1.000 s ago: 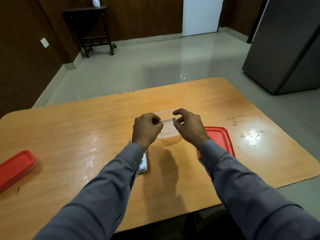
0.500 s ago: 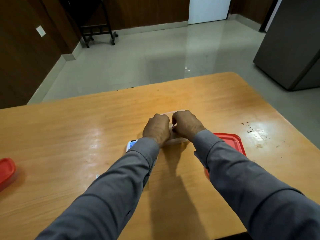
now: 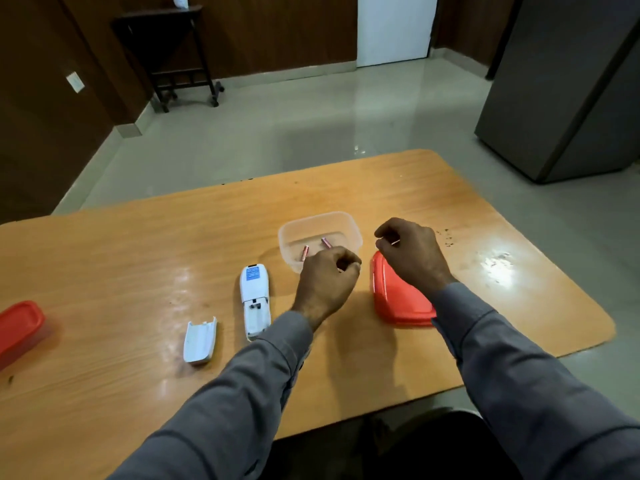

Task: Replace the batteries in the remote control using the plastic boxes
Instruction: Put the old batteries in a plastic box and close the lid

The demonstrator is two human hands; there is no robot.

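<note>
Views: only one, worn on the person's head.
Facing: forward and down, across the wooden table (image 3: 138, 265) toward the tiled floor (image 3: 277, 133) and far wall.
Nearness: close; both sleeves fill the bottom edge.
Lens: wide, edges bowed.
Shared ground: no second view to compare.

Probably home dining room: wooden table (image 3: 138, 271), grey fridge (image 3: 568, 84), wood-panelled walls (image 3: 277, 29), tiled floor (image 3: 277, 133).

White remote control (image 3: 255, 299) lies face down on the table, battery bay open and empty. Its cover (image 3: 200, 341) lies just left, inner side up. Clear plastic box (image 3: 319, 226), uncovered, holds two pink batteries (image 3: 304, 252). Red lid (image 3: 398, 299) lies beside it, right. Second red-lidded box (image 3: 19, 327) at far left edge.
</note>
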